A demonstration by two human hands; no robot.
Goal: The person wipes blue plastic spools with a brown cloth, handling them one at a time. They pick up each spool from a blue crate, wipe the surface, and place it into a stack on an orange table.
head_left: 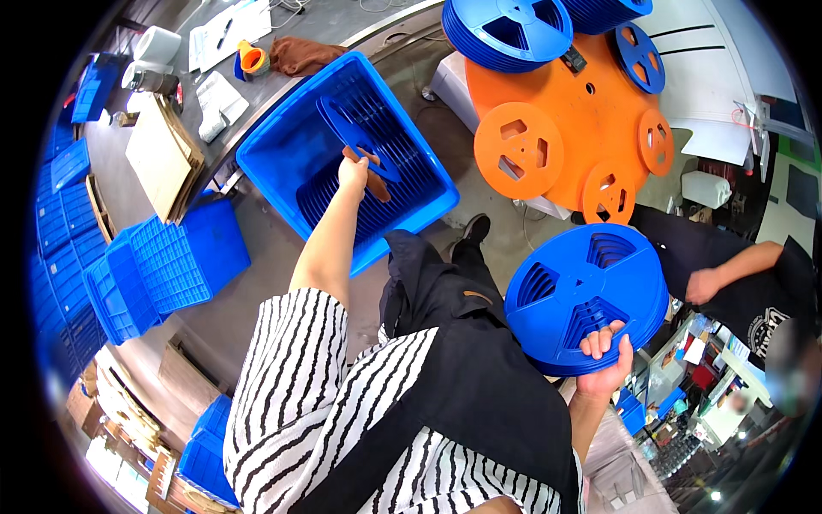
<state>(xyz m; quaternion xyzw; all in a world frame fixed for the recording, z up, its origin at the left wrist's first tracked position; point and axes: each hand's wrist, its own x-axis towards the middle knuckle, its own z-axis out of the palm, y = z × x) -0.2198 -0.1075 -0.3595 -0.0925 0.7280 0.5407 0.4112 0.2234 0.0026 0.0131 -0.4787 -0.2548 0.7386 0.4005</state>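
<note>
My left hand (353,176) reaches into a blue plastic crate (254,160), its fingers closed at the spoked part of a tilted blue reel (336,118). A brownish-orange piece (378,187) shows beside these fingers; I cannot make out what it is. Several more blue reels (407,146) stand on edge in rows inside the crate. At my right side, my right hand (606,364) grips a stack of blue reels (561,330) by its lower rim, fingers hooked into a window of the top reel. The stack's flat face is turned up.
Ahead right stands a round orange turntable (591,120) with orange reels (516,150) and a blue reel stack (505,34). A grey worktable (300,34) bears cardboard sheets (158,158) and a tape measure (252,58). Blue crates (180,261) stand left. A co-worker's arm (736,267) is at right.
</note>
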